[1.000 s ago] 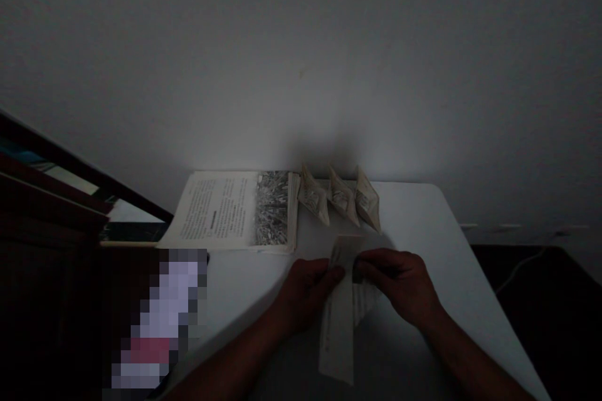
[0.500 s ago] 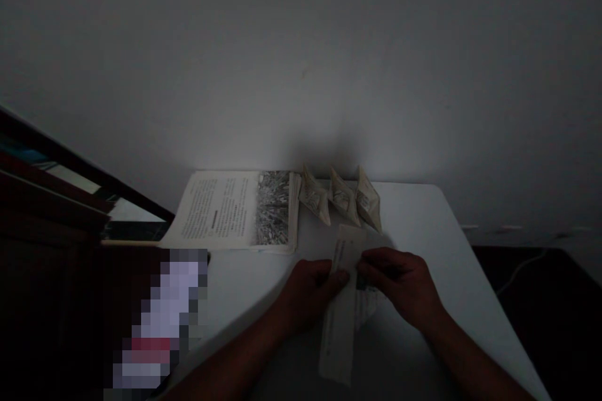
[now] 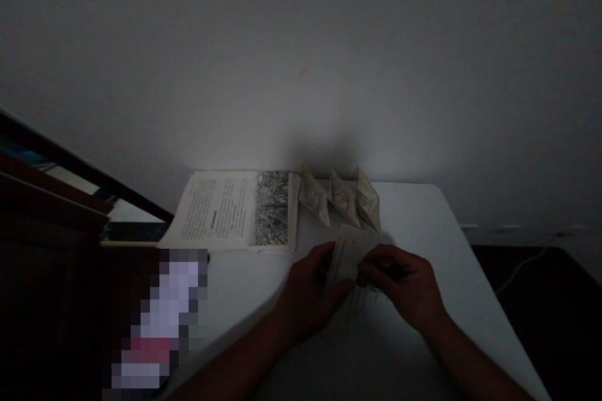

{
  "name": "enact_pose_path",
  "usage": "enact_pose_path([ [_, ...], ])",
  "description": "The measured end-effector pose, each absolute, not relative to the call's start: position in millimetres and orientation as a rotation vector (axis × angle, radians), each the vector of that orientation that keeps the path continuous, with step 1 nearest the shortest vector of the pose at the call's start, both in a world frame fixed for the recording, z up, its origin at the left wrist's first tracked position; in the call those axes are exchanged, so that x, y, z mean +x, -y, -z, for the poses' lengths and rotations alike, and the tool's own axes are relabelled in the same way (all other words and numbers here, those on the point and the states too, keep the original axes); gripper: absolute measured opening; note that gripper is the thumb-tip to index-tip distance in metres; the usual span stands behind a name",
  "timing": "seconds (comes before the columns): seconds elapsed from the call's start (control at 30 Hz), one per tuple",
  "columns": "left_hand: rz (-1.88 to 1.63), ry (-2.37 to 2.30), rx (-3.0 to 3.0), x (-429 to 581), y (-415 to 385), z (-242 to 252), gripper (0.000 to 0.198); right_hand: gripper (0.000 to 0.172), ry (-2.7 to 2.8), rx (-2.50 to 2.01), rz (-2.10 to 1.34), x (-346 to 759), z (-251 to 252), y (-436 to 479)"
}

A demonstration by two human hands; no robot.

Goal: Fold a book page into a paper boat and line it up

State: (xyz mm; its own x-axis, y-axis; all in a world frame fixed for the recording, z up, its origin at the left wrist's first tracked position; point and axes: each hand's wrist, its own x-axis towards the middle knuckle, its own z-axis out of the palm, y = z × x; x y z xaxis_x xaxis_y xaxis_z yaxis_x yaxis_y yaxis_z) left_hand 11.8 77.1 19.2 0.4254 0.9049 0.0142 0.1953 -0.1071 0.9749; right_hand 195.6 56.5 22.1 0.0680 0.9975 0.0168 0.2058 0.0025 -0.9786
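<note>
A printed sheet of paper (image 3: 348, 249), partly folded, is held between my two hands above the table. My left hand (image 3: 310, 291) grips its left side, with the thumb pressed on the lower part. The fingers of my right hand (image 3: 402, 279) pinch the paper's right side, where a dark printed patch shows at the fingertips. Just beyond the sheet stand three folded paper boats in a row: a left boat (image 3: 314, 197), a middle boat (image 3: 345, 199) and a right boat (image 3: 368, 200). Part of the sheet is hidden behind my fingers, and the light is dim.
A stack of printed pages (image 3: 221, 210) lies at the table's back left, against the wall (image 3: 301, 62). A blurred-out object (image 3: 164, 319) rests at the left edge of the white table (image 3: 423, 213). Dark wooden furniture (image 3: 51, 200) stands at the left.
The long strip of paper that hung down toward me has folded up, so the lower end no longer shows. My left thumb has moved slightly right and down; my right hand stays pinched.
</note>
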Motion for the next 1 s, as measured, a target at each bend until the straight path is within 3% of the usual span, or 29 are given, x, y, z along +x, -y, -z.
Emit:
enact_pose_path([
  [0.13, -0.825, -0.949, 1.479, 12, -78, -20, 0.036, 0.011, 1.407, -1.343, -1.028, 194, -27, -56],
  [0.3, -0.883, -0.856, 1.341, 7, -82, -17, 0.038, 0.002, 1.550, -1.222, -0.862, 196, -27, -57],
  [0.43, -0.830, -0.659, 1.221, 8, -84, -17, 0.043, 0.011, 1.502, -1.155, -0.756, 198, -24, -58],
  [0.7, -0.691, -0.465, 0.972, 11, -88, -10, 0.047, 0.006, 1.269, -1.186, -1.026, 197, -22, -57],
  [1.0, -0.678, -0.399, 0.838, 13, -88, -9, 0.061, 0.013, 1.217, -1.157, -1.209, 192, -21, -57],
])
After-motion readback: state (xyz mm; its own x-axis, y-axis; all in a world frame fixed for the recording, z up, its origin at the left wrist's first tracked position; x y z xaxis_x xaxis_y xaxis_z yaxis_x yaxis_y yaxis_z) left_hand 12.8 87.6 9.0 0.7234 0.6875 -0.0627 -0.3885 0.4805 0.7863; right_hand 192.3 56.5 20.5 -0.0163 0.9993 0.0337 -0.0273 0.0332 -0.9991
